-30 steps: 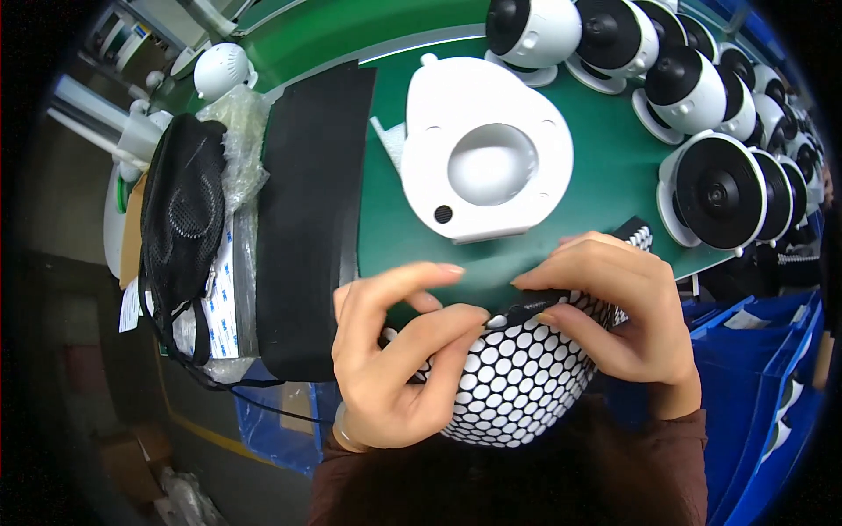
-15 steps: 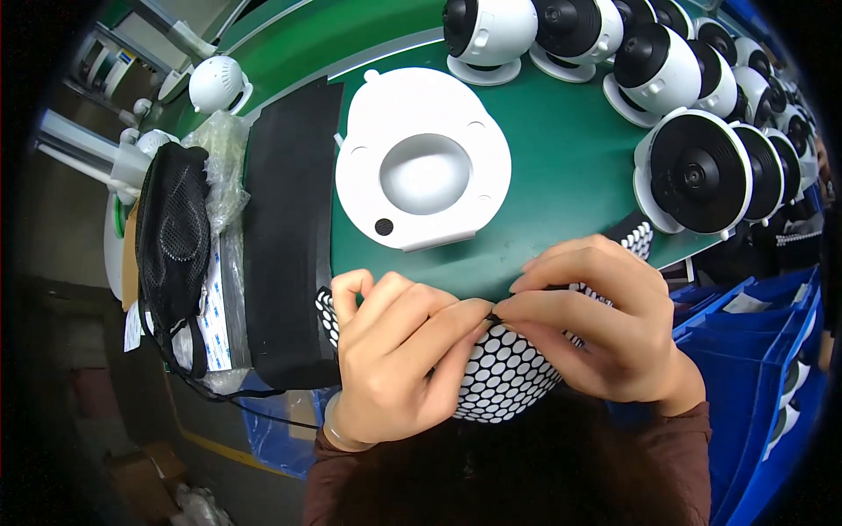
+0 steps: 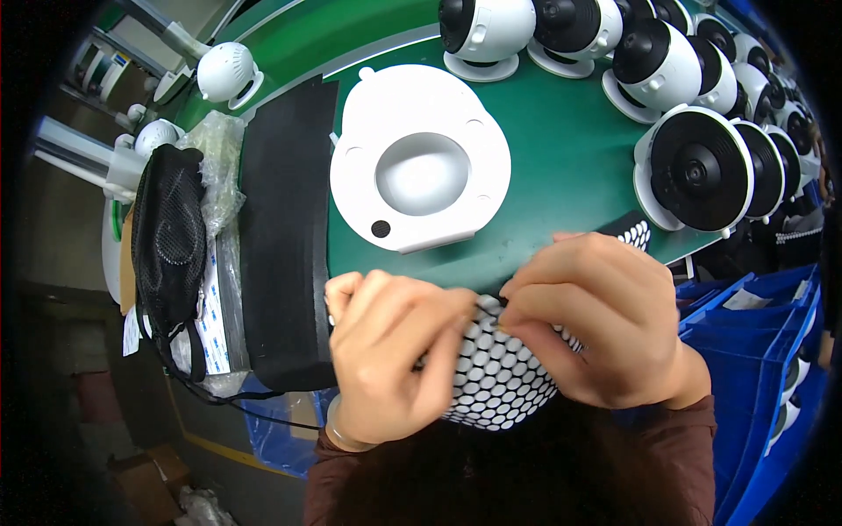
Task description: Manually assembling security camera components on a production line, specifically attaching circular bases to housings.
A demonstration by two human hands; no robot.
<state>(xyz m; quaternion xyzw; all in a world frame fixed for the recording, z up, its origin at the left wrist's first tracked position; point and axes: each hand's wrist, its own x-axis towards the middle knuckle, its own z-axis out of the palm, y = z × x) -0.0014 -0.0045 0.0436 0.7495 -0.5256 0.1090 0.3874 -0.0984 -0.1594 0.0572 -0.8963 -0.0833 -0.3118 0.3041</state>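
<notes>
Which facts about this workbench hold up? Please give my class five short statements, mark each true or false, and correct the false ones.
1. The left hand and the right hand both hold the dotted sheet. True.
2. The right hand wears a glove. False: it is bare.
3. The white plastic piece lies to the right of the long black sheet. True.
4. The mesh bag is to the right of the white plastic piece. False: it is to the left, beyond the long black sheet.
5. The tabletop is red. False: it is green.
</notes>
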